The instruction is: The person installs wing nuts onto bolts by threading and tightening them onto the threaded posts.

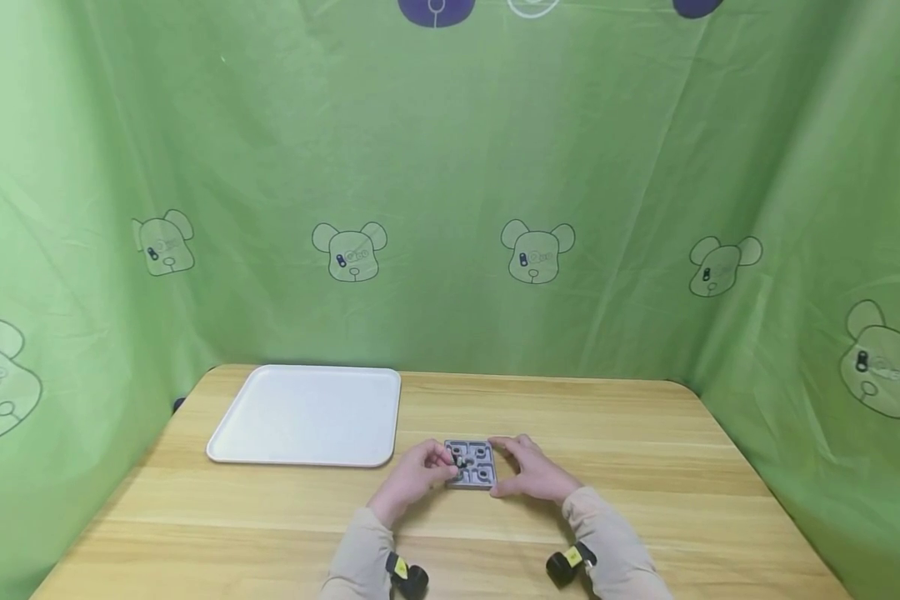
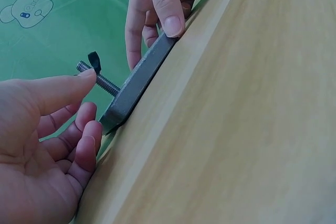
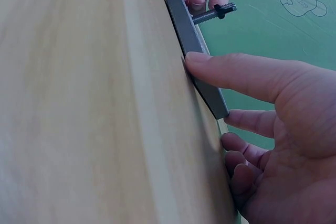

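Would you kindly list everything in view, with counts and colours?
Table: 1, light wood, foreground
Curtain: at least 1, green, around the table
Tray: 1, white, far left of table
Plate: 1, grey, on the table
Bolt: 1, grey, standing in the plate
Nut: 1, black, on the bolt
Sleeves: 2, beige, on forearms
Cameras: 2, black and yellow, on sleeves
Left hand: 1, bare, pinching the nut
Right hand: 1, bare, holding the plate

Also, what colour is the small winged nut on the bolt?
Black; the nut shows best in the right wrist view.
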`<state>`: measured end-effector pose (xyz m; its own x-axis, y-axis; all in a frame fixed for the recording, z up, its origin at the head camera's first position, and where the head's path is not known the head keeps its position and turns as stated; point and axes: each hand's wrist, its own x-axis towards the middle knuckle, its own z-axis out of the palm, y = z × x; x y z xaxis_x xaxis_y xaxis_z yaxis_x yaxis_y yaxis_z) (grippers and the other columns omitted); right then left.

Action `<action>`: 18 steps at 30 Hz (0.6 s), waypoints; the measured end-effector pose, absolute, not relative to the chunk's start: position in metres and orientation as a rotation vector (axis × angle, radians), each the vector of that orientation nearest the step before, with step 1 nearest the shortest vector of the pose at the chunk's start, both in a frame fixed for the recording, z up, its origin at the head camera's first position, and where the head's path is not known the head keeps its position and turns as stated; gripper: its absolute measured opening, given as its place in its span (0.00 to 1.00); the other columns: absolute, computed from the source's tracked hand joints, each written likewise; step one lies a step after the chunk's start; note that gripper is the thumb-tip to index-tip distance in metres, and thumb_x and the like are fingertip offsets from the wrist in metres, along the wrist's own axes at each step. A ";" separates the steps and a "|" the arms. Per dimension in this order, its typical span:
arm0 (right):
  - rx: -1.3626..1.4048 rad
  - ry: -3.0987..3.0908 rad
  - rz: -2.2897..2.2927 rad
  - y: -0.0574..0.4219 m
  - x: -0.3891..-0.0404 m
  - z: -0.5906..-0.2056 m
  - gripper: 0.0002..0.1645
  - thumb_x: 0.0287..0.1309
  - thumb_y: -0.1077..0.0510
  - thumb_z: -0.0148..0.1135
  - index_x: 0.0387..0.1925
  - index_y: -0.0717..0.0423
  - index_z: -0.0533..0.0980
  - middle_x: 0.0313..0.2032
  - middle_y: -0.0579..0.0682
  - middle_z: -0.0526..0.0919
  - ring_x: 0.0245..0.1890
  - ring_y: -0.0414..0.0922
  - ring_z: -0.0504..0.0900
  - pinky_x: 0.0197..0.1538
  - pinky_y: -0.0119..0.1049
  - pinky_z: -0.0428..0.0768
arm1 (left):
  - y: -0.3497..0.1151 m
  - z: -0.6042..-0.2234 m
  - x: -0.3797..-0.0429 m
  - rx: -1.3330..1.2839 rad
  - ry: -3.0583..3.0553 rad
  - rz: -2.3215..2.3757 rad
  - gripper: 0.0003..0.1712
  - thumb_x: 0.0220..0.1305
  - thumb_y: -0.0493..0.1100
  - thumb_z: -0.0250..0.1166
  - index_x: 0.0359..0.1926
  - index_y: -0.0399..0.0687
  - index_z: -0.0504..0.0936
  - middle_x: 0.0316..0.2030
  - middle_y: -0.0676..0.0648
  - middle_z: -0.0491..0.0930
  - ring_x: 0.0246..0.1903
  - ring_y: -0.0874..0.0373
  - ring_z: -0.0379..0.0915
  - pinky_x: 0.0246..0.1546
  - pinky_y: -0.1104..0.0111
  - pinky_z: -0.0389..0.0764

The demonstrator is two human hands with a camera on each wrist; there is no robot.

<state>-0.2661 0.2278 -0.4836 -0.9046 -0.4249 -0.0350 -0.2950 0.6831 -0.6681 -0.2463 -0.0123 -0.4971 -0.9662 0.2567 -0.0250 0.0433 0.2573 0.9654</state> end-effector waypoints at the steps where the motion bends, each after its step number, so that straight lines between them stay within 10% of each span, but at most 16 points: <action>1: -0.586 2.709 -1.024 0.228 -0.266 -0.484 0.53 0.38 0.49 0.77 0.68 0.57 0.65 0.48 0.56 0.71 0.49 0.49 0.70 0.58 0.58 0.71 | -0.012 -0.497 -0.246 0.285 2.343 1.789 0.10 0.58 0.39 0.68 0.39 0.41 0.77 0.32 0.49 0.77 0.30 0.60 0.69 0.28 0.73 0.72; 18: -0.590 2.695 -1.030 0.228 -0.265 -0.482 0.53 0.39 0.50 0.77 0.68 0.58 0.65 0.47 0.56 0.70 0.48 0.49 0.69 0.57 0.57 0.71 | -0.009 -0.498 -0.247 0.315 2.401 1.762 0.12 0.55 0.39 0.70 0.41 0.43 0.80 0.32 0.50 0.77 0.32 0.59 0.69 0.32 0.72 0.71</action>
<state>-0.2653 0.2279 -0.4820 -0.9013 -0.4314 -0.0404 -0.2945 0.6782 -0.6733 -0.2469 -0.0088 -0.4975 -0.9672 0.2538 0.0061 0.0820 0.2894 0.9537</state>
